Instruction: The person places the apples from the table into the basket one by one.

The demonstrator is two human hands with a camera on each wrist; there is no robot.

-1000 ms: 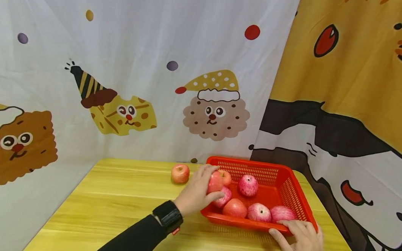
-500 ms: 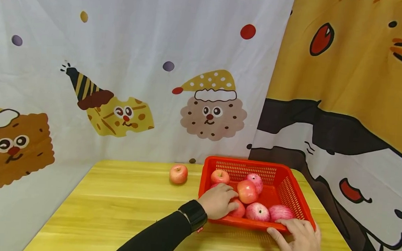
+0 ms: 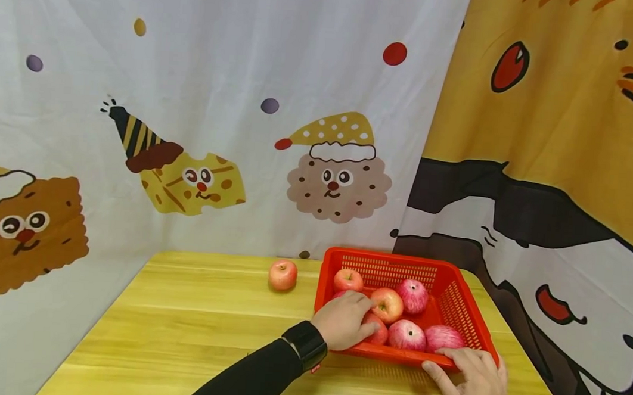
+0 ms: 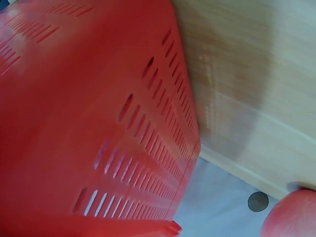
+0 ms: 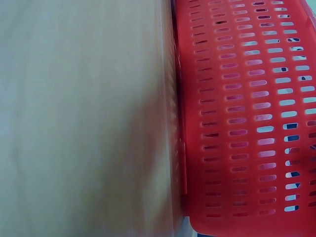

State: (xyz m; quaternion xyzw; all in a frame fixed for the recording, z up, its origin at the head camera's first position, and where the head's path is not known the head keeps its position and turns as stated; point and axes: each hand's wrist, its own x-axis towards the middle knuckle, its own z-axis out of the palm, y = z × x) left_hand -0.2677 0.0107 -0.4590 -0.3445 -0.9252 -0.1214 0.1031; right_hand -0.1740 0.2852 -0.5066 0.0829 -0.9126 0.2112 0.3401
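My left hand (image 3: 343,320) reaches over the left side of the red plastic basket (image 3: 494,344), fingertips right at a red-yellow apple (image 3: 388,305) and thumb by another apple (image 3: 378,332) at the near wall. The fingers are not wrapped round either. My right hand (image 3: 473,382) grips the basket's near right corner, thumb outside and fingers over the rim. Also inside lie a red-yellow apple (image 3: 348,280) at the back left and streaked pink apples (image 3: 412,296); one is mostly hidden behind my left hand. The basket's slotted wall (image 4: 148,128) fills much of the left wrist view.
One loose apple (image 3: 282,275) stands on the wooden table (image 3: 198,310), left of the basket near the back edge. Behind the table hangs a white curtain (image 3: 209,84) with cartoon prints, with a yellow one (image 3: 562,127) at the right. Slotted basket wall (image 5: 247,118) also shows in the right wrist view.
My left hand has carried an apple rightward and let go of it in the basket's middle. That apple has turned, and a pink apple has shifted right. My right hand stays at the corner.
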